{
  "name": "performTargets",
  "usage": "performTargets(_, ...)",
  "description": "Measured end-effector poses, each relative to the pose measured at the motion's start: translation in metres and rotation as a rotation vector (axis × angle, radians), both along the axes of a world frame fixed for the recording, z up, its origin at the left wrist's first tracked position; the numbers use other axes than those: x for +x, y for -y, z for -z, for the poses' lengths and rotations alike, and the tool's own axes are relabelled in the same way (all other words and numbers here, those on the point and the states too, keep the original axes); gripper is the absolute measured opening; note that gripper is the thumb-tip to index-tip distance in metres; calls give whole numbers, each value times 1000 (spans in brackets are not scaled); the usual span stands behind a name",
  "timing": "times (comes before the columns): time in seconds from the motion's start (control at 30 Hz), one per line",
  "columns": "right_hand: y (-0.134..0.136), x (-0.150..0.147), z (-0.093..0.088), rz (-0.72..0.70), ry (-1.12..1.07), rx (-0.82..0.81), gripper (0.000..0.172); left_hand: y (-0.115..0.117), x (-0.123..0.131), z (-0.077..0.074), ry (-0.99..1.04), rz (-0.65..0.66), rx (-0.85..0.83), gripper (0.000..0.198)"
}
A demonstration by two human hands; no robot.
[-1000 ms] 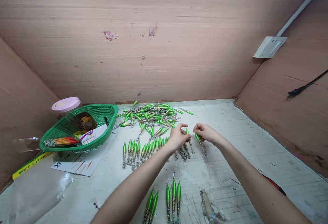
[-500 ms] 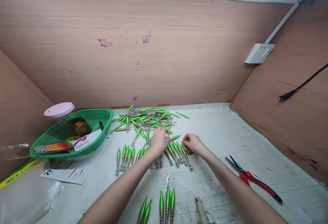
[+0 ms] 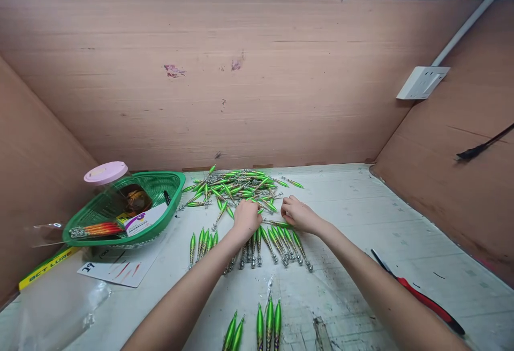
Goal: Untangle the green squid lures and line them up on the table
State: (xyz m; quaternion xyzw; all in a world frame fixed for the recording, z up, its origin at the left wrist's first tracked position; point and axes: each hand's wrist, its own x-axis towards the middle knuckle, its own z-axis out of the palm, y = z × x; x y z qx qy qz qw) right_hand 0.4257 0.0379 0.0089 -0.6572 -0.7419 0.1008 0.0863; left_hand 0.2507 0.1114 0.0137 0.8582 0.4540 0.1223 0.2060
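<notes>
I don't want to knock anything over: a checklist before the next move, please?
1. Grip of left hand: cannot tell; fingertips unclear.
2. Grip of right hand: cannot tell; fingertips unclear.
3. Row of lures all lined up: not ok; crosswise lure lies by the right hand.
4. Red-handled tool clear of both hands: ok; right forearm partly covers it.
5. Green basket clear of both hands: ok; sits at the left.
</notes>
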Motion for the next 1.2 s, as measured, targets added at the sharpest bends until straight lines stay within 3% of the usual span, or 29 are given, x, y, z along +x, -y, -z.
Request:
performTargets(0.27,3,4,6,-13,-71,-41,14,-21,-35,-24,502,-97,-299,20)
performTargets(0.5,1,-2,13,46,-270,7,9,3,-52,-40,867,-33,-718,46)
performTargets(0.63,7,-2,6,91,-473,50,4,13,-53,-44,1024,-25,-925,47)
performTargets(0.77,28,3,-15,183,-906,132,29,18,-53,-47,1062,-4,-971,42)
performTargets(0.9,49,4,-31,236,-1485,30,33,25,-48,-51,1065,-21,-990,44)
performTargets(1.03,61,-3,-37,197,-1668,-140,38,33,-41,-52,1047,-14,-1003,45)
performTargets(1.2,67,-16,-44,114,-1734,-169,35,39,-35,-48,1038,-7,-1039,48)
